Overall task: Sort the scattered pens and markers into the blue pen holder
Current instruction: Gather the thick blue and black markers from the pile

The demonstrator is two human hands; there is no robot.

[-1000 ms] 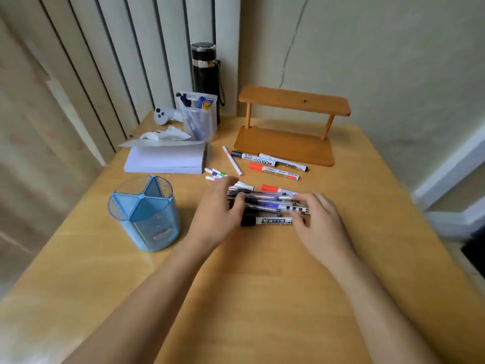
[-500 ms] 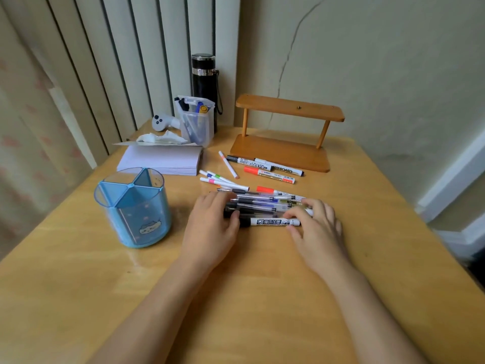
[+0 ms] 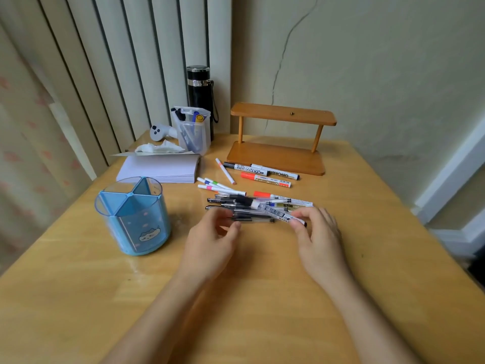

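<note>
A bundle of black and clear pens (image 3: 244, 210) lies on the wooden table (image 3: 262, 298) at mid-table. My left hand (image 3: 210, 243) pinches the left end of the pens nearest me. My right hand (image 3: 317, 232) grips the end of a black-and-white marker (image 3: 273, 211), which is tilted up across the bundle. The blue pen holder (image 3: 133, 216) stands upright to the left, divided into compartments that look empty. More markers (image 3: 265, 176) and thin coloured pens (image 3: 219, 186) lie behind the bundle.
A white paper stack (image 3: 160, 168) with crumpled tissue, a clear holder (image 3: 193, 132) of pens, a black flask (image 3: 200, 97) and a white controller (image 3: 158, 131) stand at the back left. A wooden shelf stand (image 3: 280, 139) sits at the back.
My right hand has lifted the black-and-white marker's near end off the table, so it lies slanted over the bundle. My left hand has shifted to pinch the nearest pens' left end.
</note>
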